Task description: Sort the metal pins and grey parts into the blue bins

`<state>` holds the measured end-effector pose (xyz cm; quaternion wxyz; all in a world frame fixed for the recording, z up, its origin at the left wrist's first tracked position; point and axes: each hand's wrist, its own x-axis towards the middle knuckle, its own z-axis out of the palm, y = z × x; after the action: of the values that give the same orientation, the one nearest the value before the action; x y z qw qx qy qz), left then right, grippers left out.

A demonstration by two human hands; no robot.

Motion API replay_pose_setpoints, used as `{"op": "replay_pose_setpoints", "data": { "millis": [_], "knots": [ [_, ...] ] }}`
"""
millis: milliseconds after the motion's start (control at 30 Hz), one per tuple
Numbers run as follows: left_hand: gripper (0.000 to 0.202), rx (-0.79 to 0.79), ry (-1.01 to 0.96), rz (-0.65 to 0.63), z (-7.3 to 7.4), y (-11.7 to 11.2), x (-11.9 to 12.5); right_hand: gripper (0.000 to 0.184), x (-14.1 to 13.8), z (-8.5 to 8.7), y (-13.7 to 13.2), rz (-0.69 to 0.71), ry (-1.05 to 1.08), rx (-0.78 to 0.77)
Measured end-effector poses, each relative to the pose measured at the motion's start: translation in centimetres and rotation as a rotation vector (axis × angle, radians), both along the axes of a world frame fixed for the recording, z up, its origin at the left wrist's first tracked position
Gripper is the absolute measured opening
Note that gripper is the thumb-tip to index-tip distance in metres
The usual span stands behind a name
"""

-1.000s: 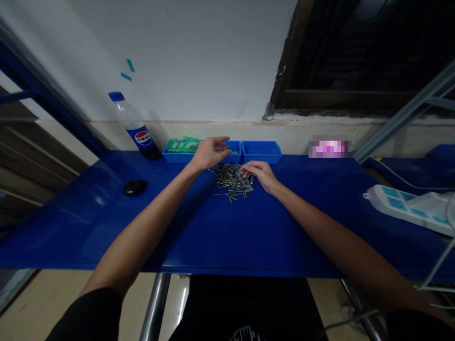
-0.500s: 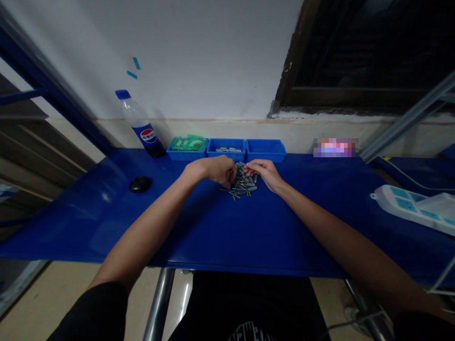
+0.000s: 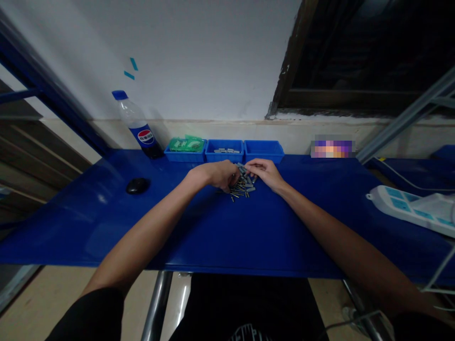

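A pile of small metal parts [image 3: 242, 185] lies on the blue table, mixing short grey cylinders with thin, brassy-looking pins. Over its left side, my left hand [image 3: 223, 174] reaches down with fingers curled and closed; whatever is between them is hidden. At the pile's upper right, my right hand [image 3: 266, 172] has its thumb and fingers drawn together in a pinch, and I cannot make out what is in it. Just behind the pile stands a middle blue bin [image 3: 224, 157] with several grey cylinders [image 3: 226, 150] in it. To its right is another blue bin [image 3: 263, 155] with no parts visible inside.
A left blue bin [image 3: 185, 157] holds a green packet [image 3: 186, 144]. Beside it a cola bottle [image 3: 144, 135] leans near the wall. A black mouse [image 3: 137, 185] lies on the left of the table [image 3: 227, 241]. Far right is a white power strip [image 3: 408, 208].
My left hand has shifted slightly down and right over the pile. The right hand stays pinched at nearly the same spot. The whole view has moved a little.
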<state>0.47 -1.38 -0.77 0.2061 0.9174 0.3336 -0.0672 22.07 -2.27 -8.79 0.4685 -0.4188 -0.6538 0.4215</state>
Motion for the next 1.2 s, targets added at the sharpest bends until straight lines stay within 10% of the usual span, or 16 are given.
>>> {"op": "replay_pose_setpoints", "data": {
  "millis": [200,367,600,1200],
  "knots": [
    [0.023,-0.034,-0.02,0.007,0.3,-0.5,-0.3,0.013,2.7,3.8,-2.2,0.059,-0.514,0.425],
    [0.037,-0.012,0.032,-0.029,0.3,-1.2,0.8,0.039,3.8,4.9,-2.8,0.149,-0.748,0.319],
    [0.022,-0.204,0.08,0.097,-0.5,-0.7,1.4,0.036,3.9,2.5,-1.4,0.207,-0.632,0.16],
    [0.014,-0.074,0.019,0.07,-0.3,0.1,0.4,0.032,2.5,0.4,-0.5,0.043,-0.213,-0.036]
  ]
}}
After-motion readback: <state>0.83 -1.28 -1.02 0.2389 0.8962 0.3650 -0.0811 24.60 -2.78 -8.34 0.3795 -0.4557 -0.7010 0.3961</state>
